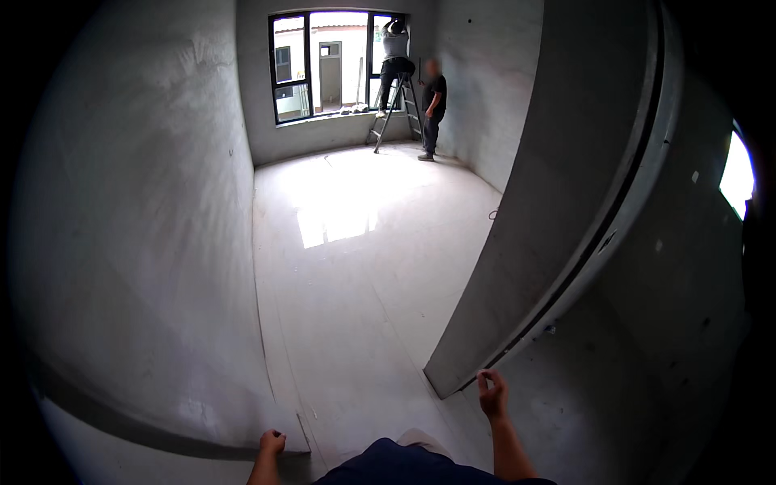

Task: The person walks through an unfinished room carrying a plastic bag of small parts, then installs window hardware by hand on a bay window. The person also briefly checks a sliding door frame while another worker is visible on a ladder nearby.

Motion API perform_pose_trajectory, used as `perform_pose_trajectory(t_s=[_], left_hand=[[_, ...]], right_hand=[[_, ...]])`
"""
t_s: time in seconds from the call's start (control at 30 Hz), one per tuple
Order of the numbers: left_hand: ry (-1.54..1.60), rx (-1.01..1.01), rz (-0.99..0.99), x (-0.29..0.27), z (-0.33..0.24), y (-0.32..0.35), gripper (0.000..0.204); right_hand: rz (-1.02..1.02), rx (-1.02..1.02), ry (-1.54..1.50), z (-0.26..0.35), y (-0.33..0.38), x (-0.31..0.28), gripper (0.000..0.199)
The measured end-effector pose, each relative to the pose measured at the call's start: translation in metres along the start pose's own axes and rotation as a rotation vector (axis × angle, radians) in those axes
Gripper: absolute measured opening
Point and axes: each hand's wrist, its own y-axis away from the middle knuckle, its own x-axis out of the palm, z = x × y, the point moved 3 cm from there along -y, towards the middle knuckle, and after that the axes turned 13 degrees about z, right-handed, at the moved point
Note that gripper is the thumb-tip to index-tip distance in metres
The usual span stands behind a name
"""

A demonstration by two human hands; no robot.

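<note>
My left hand [272,442] hangs low at the bottom of the view with its fingers curled into a loose fist, holding nothing, close to the base of the grey wall [145,242] on my left. My right hand [491,391] is raised a little higher with its fingers drawn together and nothing visible in them. It is just beside the lower end of the grey concrete wall corner [517,267] on my right. My dark trousers [404,465] show between the two forearms.
A pale glossy floor [356,267] runs ahead to a dark-framed window [331,65]. At the far right of the window a person stands on a stepladder [396,105] and another person [434,109] stands beside it. A small bright opening [737,174] is at the right.
</note>
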Motion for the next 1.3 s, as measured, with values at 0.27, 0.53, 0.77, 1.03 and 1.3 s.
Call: perform_pose_trajectory(t_s=[0.27, 0.53, 0.77, 1.03, 1.3], left_hand=[[0.255, -0.605, -0.29, -0.067, -0.066, -0.065, 0.036], [0.403, -0.729, -0.355, -0.108, -0.144, -0.114, 0.036], [0.375, -0.739, -0.319, -0.131, -0.207, -0.202, 0.036], [0.335, -0.787, -0.22, -0.18, -0.264, -0.356, 0.037], [0.015, -0.363, -0.109, -0.266, -0.414, -0.547, 0.025]], right_hand=[[-0.101, -0.003, -0.254, -0.018, -0.175, 0.076, 0.013], [0.008, -0.214, -0.338, 0.022, -0.391, 0.172, 0.005], [0.009, -0.32, -0.27, 0.052, -0.494, 0.207, 0.006], [-0.112, -0.019, -0.181, 0.017, -0.569, 0.247, 0.013], [-0.255, 0.097, -0.274, 0.031, -0.676, 0.302, 0.016]])
